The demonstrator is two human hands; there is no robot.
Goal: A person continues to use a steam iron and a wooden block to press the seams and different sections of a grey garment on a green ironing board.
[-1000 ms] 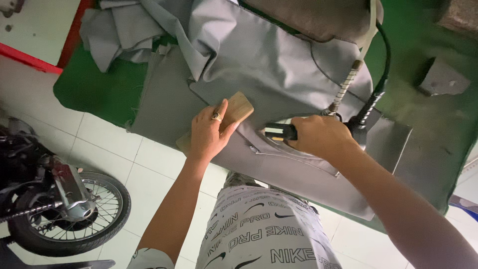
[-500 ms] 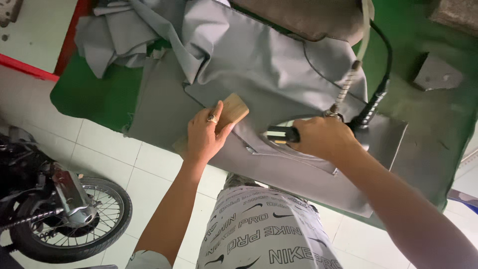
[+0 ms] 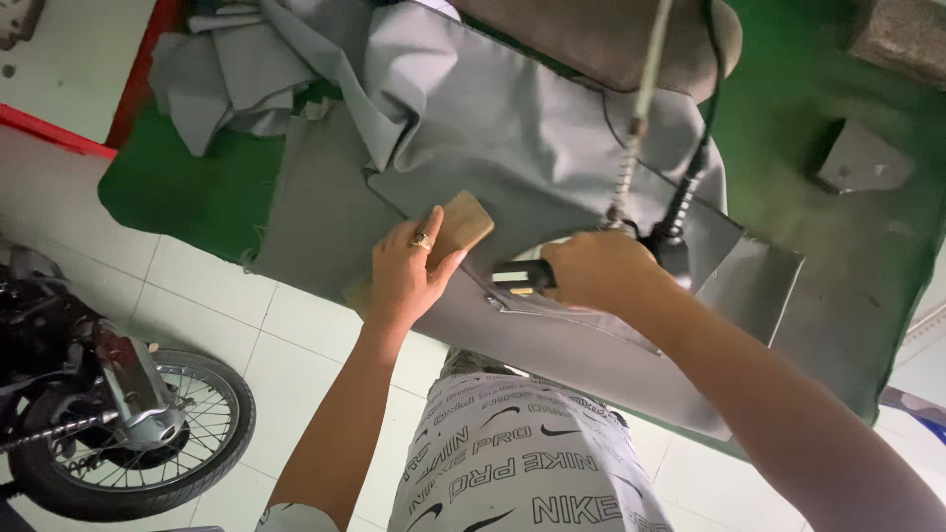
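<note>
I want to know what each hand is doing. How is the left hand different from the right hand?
The left hand lies open and flat, pressing a small wooden block onto the grey fabric; the right hand is curled into a fist around a black corded tool. The left hand wears a ring; no ring shows on the right hand. Both hands work close together over the same fabric on the green table.
</note>
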